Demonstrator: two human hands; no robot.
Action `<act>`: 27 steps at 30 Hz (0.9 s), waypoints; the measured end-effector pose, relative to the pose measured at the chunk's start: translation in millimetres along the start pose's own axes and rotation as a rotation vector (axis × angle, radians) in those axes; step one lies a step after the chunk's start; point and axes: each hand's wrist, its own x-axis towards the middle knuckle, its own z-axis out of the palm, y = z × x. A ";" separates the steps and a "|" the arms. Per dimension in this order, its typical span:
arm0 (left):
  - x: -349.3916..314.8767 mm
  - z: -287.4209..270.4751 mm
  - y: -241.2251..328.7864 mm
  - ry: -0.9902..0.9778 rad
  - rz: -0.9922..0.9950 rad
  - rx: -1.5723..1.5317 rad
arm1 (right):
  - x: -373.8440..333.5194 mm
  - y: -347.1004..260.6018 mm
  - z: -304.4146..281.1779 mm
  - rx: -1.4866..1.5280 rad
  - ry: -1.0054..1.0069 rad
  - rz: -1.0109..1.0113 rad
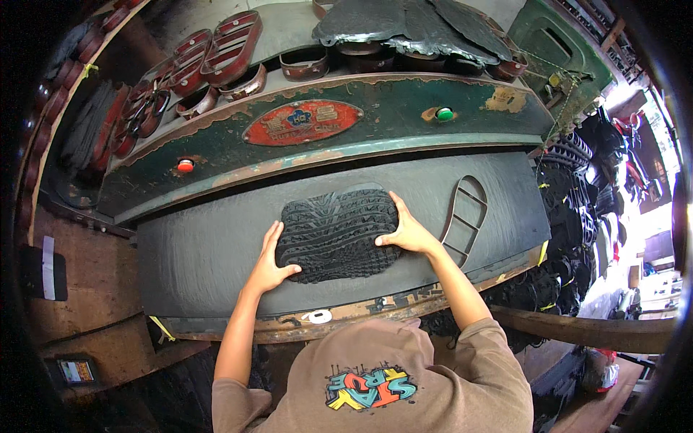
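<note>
A black rubber slab (338, 232) with ridged tread and rounded corners lies on the press's dark bed. My left hand (271, 264) holds its left edge, thumb at the lower corner and fingers along the side. At the right edge, my right hand (406, 228) has its thumb on top and its fingers reaching up beside the far corner. To the right of that hand, a sole-shaped metal cutting die (464, 220) with crossbars rests on the bed, apart from the slab. The slab's underside is hidden.
Behind the bed (195, 252) runs the machine's green beam (404, 119), with a red button (185, 166) and a green button (443, 114). Several dies (232, 47) and black rubber sheets (411, 27) sit above it. Dark rubber pieces (556, 267) pile up at right.
</note>
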 end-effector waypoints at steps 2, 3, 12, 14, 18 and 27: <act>14.5 -0.4 -1.4 -0.018 0.022 -0.029 | 9.3 6.0 -10.7 -0.026 -0.038 0.001; 22.1 -1.3 -2.0 -0.034 0.014 -0.037 | 17.3 10.3 -15.6 -0.030 -0.047 -0.018; 41.3 -14.9 9.8 -0.146 -0.046 0.018 | 68.8 9.0 -6.0 0.342 0.211 -0.070; 35.6 -13.6 14.9 -0.160 -0.093 0.080 | 44.1 -11.5 -11.1 0.118 0.183 -0.201; 20.1 -13.2 16.6 -0.090 0.027 0.109 | 1.0 -48.1 -24.6 -0.172 0.021 -0.315; 96.4 -19.1 8.3 0.125 0.120 -0.143 | -22.2 -58.8 -21.6 -0.141 -0.136 -0.298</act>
